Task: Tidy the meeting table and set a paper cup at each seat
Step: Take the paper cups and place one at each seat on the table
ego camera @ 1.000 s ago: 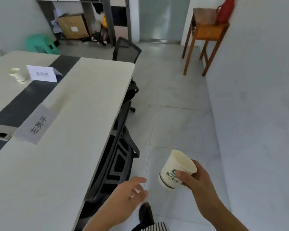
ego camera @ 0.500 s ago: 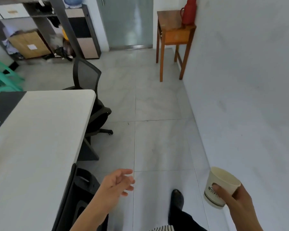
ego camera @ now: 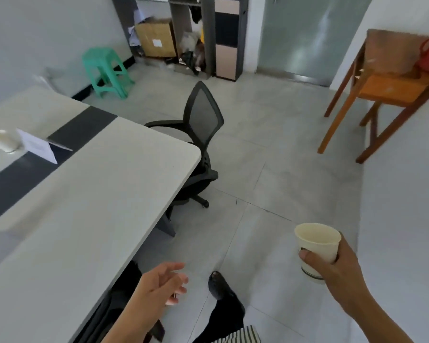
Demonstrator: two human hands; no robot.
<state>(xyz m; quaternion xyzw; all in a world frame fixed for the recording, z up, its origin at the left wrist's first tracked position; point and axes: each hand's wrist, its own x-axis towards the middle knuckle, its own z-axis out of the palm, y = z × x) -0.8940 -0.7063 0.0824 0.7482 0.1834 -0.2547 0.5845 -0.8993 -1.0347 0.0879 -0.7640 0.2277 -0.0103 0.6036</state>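
Head view: the right grip [ego camera: 342, 271] is wrapped round the paper cup [ego camera: 316, 246], thumb across the near wall at mid-height, the other fingers curled behind. The cup is mouth up and looks empty. It hangs in the air over the tiled floor [ego camera: 270, 157], touching nothing but that grip.

It looks light and thin-walled, stiff at the rolled rim and softer in the waist, so I judge a hard squeeze would dent it. Mid-wall with gentle pressure, as here, seems the sensible hold (the rim is best left clean for whoever drinks).

Left of that grip and a little lower, the left grip [ego camera: 159, 285] has its fingers loosely spread and holds nothing. It sits just off the near edge of the worktop [ego camera: 97, 206]. That worktop is smooth, pale laminate with a dark strip down the middle and a rounded corner.

Far to the left of the cup-holding grip, a folded white name card [ego camera: 37, 147] stands on it, with a second cup [ego camera: 3, 142] just beside, blurred. Beyond the corner sits a black mesh-backed office chair [ego camera: 201, 125], and no cup shows on the worktop in front of it.
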